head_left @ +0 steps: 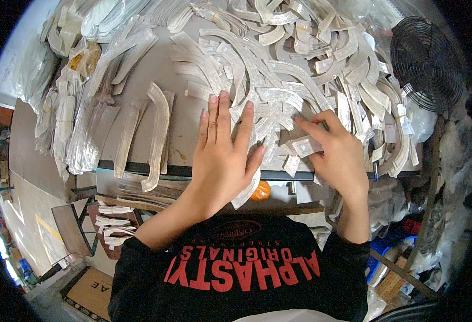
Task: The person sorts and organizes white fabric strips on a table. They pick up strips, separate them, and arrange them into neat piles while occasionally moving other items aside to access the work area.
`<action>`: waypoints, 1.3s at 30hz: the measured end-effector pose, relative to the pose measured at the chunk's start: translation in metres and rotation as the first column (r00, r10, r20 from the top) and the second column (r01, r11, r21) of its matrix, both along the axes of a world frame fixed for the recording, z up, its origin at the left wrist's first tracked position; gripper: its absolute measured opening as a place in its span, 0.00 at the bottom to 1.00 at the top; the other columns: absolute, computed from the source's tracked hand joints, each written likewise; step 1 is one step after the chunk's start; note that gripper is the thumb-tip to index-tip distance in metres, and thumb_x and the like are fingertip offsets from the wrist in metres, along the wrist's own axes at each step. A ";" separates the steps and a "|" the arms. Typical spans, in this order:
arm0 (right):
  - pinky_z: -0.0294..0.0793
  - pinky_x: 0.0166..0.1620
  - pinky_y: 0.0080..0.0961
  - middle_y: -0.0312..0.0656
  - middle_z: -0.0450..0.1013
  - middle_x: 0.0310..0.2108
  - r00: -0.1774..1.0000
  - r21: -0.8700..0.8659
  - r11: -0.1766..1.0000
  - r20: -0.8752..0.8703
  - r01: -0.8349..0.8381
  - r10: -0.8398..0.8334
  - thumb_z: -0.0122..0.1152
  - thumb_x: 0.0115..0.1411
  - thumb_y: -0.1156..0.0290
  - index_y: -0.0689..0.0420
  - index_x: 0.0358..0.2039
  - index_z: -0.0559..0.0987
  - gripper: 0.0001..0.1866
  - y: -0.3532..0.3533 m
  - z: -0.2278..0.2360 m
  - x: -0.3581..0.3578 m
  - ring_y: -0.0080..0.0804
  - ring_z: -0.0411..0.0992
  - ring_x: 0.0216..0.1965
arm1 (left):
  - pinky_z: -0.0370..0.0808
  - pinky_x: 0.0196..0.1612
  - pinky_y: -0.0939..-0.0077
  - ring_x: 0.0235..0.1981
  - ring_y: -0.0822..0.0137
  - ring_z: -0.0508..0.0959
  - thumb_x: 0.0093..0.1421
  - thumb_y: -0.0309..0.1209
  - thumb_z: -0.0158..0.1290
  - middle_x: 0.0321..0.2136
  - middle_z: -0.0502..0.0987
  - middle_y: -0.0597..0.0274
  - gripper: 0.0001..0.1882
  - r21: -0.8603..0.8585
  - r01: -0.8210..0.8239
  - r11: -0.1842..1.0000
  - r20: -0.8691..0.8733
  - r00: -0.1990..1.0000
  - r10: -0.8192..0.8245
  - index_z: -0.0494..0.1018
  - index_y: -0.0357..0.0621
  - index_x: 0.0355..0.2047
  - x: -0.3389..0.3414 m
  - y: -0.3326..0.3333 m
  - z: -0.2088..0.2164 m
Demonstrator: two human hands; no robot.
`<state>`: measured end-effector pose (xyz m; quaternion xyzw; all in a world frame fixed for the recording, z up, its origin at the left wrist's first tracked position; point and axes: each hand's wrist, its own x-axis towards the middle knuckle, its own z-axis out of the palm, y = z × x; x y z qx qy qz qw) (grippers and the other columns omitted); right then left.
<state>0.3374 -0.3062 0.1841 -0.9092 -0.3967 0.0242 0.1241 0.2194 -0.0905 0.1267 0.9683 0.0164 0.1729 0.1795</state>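
Note:
My left hand (221, 140) lies flat with its fingers spread over a loose pile of pale grey curved strips (271, 115) at the table's near edge. The strips look like cut fabric, though their material is not certain. To the right, my right hand (337, 153) curls thumb and forefinger around the end of a short pale strip (306, 146); some of its fingers are hidden. Left of my left hand, a few longer curved strips (160, 134) lie side by side, reaching past the edge.
More strips (349, 64) heap up at the far right beside a black round fan guard (428, 63). Plastic-wrapped bundles (69, 118) line the left side. Below the tabletop, an orange round object (260, 190) and stacked strips (147, 190) show. A cardboard box (90, 292) sits lower left.

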 end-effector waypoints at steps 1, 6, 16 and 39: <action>0.85 0.39 0.42 0.41 0.75 0.49 1.000 0.007 1.000 0.001 0.005 -0.005 0.70 0.48 0.77 0.46 0.57 0.82 0.32 -0.002 0.000 0.002 0.48 0.82 0.35 | 0.57 0.73 0.35 0.73 0.23 0.56 0.66 0.44 0.60 0.71 0.55 0.21 0.38 0.001 -0.005 1.000 0.006 1.000 0.005 0.65 0.36 0.71 0.003 -0.003 0.000; 0.84 0.40 0.42 0.42 0.75 0.48 1.000 0.034 0.999 0.011 -0.005 0.005 0.70 0.48 0.76 0.47 0.57 0.82 0.31 -0.006 0.000 0.010 0.49 0.82 0.36 | 0.56 0.73 0.35 0.73 0.24 0.55 0.66 0.42 0.60 0.71 0.54 0.22 0.38 -0.029 -0.028 0.999 0.019 0.999 0.029 0.65 0.37 0.71 0.010 -0.010 -0.001; 0.79 0.48 0.45 0.51 0.79 0.45 0.995 0.109 0.993 0.086 0.034 -0.043 0.60 0.49 0.81 0.57 0.53 0.83 0.27 0.007 0.015 0.047 0.57 0.79 0.45 | 0.61 0.71 0.41 0.70 0.34 0.62 0.62 0.28 0.58 0.65 0.66 0.44 0.28 -0.218 0.044 0.975 0.235 0.972 0.009 0.72 0.45 0.64 -0.011 0.003 -0.004; 0.67 0.61 0.21 0.38 0.77 0.50 0.994 0.473 0.876 0.010 0.094 -0.112 0.53 0.68 0.84 0.62 0.57 0.76 0.17 -0.036 0.119 0.110 0.26 0.73 0.55 | 0.74 0.58 0.54 0.51 0.47 0.78 0.62 0.27 0.64 0.48 0.80 0.51 0.17 -0.145 -0.547 0.825 0.051 0.828 0.558 0.82 0.46 0.51 -0.103 0.124 0.016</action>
